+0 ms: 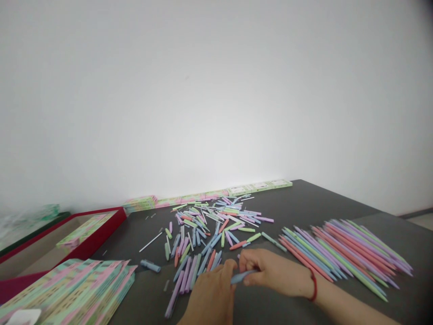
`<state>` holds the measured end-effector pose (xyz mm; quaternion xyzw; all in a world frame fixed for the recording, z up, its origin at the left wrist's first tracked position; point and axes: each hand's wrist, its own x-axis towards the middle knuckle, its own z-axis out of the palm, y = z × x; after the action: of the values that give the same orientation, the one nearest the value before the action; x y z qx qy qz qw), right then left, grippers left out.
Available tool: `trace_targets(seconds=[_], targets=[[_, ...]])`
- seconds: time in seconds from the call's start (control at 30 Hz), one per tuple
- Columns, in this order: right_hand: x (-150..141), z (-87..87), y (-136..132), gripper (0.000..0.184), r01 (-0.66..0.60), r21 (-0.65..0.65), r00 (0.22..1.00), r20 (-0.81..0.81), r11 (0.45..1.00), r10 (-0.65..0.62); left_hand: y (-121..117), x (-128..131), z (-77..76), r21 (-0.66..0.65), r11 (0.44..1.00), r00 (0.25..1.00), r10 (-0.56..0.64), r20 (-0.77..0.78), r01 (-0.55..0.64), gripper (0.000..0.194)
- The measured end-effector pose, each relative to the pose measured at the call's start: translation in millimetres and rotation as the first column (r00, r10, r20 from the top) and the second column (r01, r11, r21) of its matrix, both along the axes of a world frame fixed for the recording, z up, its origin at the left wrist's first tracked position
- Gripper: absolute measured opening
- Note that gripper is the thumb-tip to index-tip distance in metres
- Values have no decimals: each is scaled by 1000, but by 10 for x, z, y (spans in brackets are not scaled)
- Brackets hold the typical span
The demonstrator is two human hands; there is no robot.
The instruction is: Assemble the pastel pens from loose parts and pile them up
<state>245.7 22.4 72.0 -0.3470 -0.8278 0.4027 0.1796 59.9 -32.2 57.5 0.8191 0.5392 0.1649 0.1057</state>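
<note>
A light-blue pen piece [239, 277] spans the small gap between my two hands, low in the middle of the view. My right hand [259, 270], with a red cord on its wrist, is closed on one end of it in a pinch. The other end meets the fingers of my left hand [216, 289], which is closed, back turned up, its fingertips partly hidden. Just beyond my left hand lie loose purple, blue and red pen barrels [192, 273]. A scattered heap of pastel caps, barrels and white refills [216, 221] spreads farther back.
Assembled-looking pens [338, 253] lie in rows at the right. Printed flat boxes [77, 289] are stacked at the front left, beside a red-rimmed box [111, 225]. More printed boxes [260, 186] line the wall. A single blue pen piece [150, 266] lies left of the heap.
</note>
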Motion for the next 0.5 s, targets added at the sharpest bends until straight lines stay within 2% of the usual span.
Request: trace_targets(seconds=[0.03,0.1,0.23,0.3,0.37,0.4,0.43,0.47,0.5], targets=[[-8,-16,-3,10,10,-13,1000,-9,1000,-11,6,-5,-27,7,1000,1000,-1,7,1,28],[-28,-50,-14,13,8,-124,1000,-5,992,-9,18,-13,-93,20,1000,999,-23,-23,24,29],[-55,-108,-3,22,-33,-401,999,5,915,38,19,-13,-161,-7,998,993,-62,-103,62,33],[-50,-122,36,22,-44,-454,999,-27,890,35,21,-24,-118,-15,999,999,-37,-7,37,33],[-37,-127,84,24,-30,-493,997,-77,869,-9,51,-58,-42,-21,998,980,57,190,-54,31],[-32,-129,103,27,-24,-510,992,-116,860,-41,81,-83,-4,-41,992,936,128,329,-121,30],[-31,-135,116,31,-28,-528,984,-165,849,-71,118,-113,28,-82,980,851,196,487,-179,31],[-35,-148,123,34,-49,-550,971,-221,834,-89,162,-147,51,-152,965,715,260,649,-214,31],[-46,-167,122,37,-84,-576,958,-271,813,-93,209,-183,64,-233,950,513,308,801,-207,29]])
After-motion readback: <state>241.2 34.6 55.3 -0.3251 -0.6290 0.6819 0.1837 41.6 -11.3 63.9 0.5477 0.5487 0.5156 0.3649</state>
